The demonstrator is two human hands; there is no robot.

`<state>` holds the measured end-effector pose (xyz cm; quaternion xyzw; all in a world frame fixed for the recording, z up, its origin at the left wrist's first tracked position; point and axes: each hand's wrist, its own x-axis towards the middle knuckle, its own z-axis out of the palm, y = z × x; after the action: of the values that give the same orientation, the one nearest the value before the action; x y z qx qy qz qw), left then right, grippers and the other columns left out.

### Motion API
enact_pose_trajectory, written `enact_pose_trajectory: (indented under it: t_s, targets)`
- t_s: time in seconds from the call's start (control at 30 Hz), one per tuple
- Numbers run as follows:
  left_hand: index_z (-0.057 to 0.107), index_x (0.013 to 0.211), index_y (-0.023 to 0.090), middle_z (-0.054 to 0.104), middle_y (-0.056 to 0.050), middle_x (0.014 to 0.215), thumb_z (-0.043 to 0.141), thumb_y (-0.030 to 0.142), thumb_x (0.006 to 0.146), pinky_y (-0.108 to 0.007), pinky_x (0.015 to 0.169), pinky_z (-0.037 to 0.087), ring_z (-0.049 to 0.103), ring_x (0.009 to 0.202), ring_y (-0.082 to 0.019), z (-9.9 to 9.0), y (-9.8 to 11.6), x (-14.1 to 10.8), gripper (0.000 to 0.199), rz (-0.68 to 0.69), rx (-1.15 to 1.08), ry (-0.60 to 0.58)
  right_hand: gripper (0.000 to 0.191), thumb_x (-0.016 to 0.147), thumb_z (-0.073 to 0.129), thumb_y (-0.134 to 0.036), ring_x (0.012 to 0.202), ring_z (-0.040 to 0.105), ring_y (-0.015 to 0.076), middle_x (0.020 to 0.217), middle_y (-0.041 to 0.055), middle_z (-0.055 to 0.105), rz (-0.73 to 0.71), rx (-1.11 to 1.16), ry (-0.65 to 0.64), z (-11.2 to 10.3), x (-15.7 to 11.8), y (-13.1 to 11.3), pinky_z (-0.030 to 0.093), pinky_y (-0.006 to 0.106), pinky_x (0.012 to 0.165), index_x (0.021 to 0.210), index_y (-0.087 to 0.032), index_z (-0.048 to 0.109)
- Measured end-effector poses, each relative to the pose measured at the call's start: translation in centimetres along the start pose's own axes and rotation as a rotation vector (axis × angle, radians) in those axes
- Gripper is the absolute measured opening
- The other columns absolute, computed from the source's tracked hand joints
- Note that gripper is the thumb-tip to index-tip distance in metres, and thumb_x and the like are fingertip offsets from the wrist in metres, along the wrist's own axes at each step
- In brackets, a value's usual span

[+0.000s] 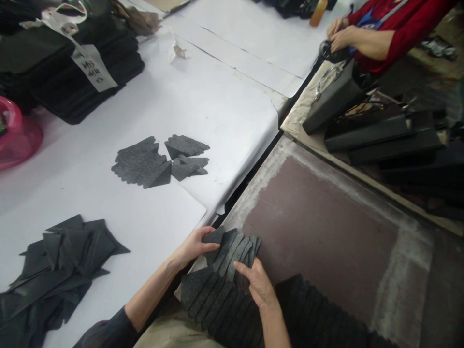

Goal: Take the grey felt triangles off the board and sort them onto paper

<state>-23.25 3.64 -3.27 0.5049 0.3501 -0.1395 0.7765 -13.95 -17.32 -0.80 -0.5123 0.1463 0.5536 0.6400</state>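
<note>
Head view: we see a pile of dark pieces (67, 270) on the white table (239, 121), then small grey pieces (141, 164). Our left hand (197, 243) pinches one end of a fanned grey stack (231, 253) at the left edge of the brown tabletop (326, 232); our right hand (259, 283) clasps its other side, thumb on top. Farther right, a co-worker (393, 31) handles a dark item (331, 54).

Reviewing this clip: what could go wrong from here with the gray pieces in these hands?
The gray pieces between the left hand and right hand are fanned out, so some could slip loose if the grip eases. A dropped one might fall into the dark gap beside the white table. The right forearm sits close to the overlapping dark row and could knock it out of line.
</note>
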Motion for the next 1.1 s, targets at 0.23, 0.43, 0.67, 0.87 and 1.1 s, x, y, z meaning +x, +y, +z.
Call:
enact_pose_trajectory:
  t_s: [0.23, 0.43, 0.67, 0.87, 1.1]
  targets:
    - [0.063, 0.104, 0.015, 0.066, -0.003, 0.091, 0.075, 0.035, 0.073, -0.023, 0.068, 0.047, 0.06, 0.079, -0.016, 0.1, -0.1, -0.1, 0.039, 0.044, 0.053, 0.029, 0.048, 0.068, 0.083, -0.03, 0.098, 0.067, 0.0255, 0.109, 0.0106, 0.071, -0.051, -0.062, 0.056, 1.1, 1.5, 1.3, 0.049, 0.043, 0.096, 0.109, -0.012, 0.065]
    - [0.063, 0.105, 0.016, 0.066, -0.003, 0.09, 0.074, 0.036, 0.073, -0.024, 0.069, 0.048, 0.06, 0.079, -0.017, 0.2, 0.1, -0.2, 0.04, 0.038, 0.079, 0.027, 0.045, 0.066, 0.084, -0.03, 0.094, 0.069, 0.0261, 0.104, 0.0102, 0.073, -0.058, -0.055, 0.099, 1.7, 1.6, 1.5, 0.052, 0.042, 0.092, 0.104, -0.012, 0.067]
    - [0.063, 0.103, 0.016, 0.062, 0.0, 0.082, 0.072, 0.034, 0.074, -0.02, 0.061, 0.043, 0.056, 0.073, -0.015, 0.1, 1.1, -0.6, 0.036, 0.057, 0.134, -0.02, 0.041, 0.066, 0.083, -0.032, 0.09, 0.069, 0.0252, 0.099, 0.0074, 0.074, -0.013, -0.039, 0.084, 1.3, 1.5, 1.1, 0.051, 0.041, 0.092, 0.101, -0.015, 0.069]
    - [0.062, 0.105, 0.016, 0.062, 0.0, 0.085, 0.071, 0.032, 0.075, -0.021, 0.063, 0.043, 0.056, 0.075, -0.015, -0.1, 0.8, -0.4, 0.035, 0.066, 0.152, -0.043, 0.043, 0.067, 0.083, -0.031, 0.096, 0.068, 0.0246, 0.103, 0.0063, 0.073, 0.03, -0.01, 0.048, 1.2, 1.6, 1.0, 0.048, 0.042, 0.097, 0.104, -0.017, 0.068]
    - [0.062, 0.104, 0.016, 0.063, 0.0, 0.086, 0.069, 0.03, 0.074, -0.022, 0.065, 0.044, 0.057, 0.077, -0.017, 0.4, 1.3, -0.4, 0.033, 0.073, 0.197, -0.02, 0.051, 0.069, 0.082, -0.029, 0.111, 0.063, 0.0235, 0.117, 0.0052, 0.069, 0.01, 0.067, -0.004, 2.1, 1.6, 1.4, 0.043, 0.04, 0.104, 0.116, -0.021, 0.063]
